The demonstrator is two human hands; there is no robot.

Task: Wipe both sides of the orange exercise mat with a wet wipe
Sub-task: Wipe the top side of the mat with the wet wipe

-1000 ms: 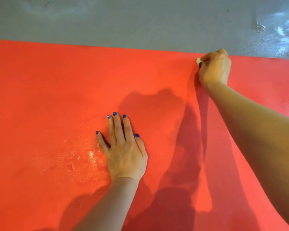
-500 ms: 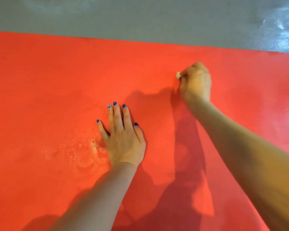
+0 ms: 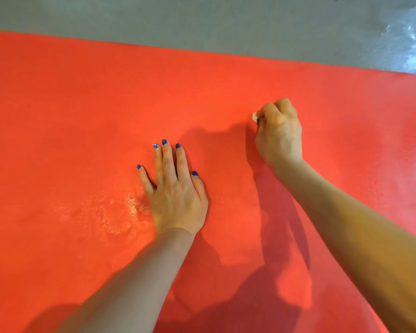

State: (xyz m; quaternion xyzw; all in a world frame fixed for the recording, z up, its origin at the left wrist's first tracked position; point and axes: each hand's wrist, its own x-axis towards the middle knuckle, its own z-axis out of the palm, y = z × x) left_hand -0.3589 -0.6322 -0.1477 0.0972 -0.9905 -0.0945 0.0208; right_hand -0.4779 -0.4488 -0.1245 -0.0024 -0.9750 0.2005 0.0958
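Pressing flat with straight fingers, left hand (image 3: 177, 191) on the orange mat (image 3: 70, 104). Squeezing a small white wipe (image 3: 255, 116) against it in the curled-up right hand (image 3: 280, 133).

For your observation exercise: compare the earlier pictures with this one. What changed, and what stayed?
The right hand, gripping the small white wet wipe, drew back from the flat orange exercise mat's far edge toward the person. The left hand stayed pressed flat on the mat.

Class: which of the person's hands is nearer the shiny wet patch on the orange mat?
Left. The left hand lies flat with its edge against the shiny wet patch; the right hand, gripping the white wet wipe, is farther right.
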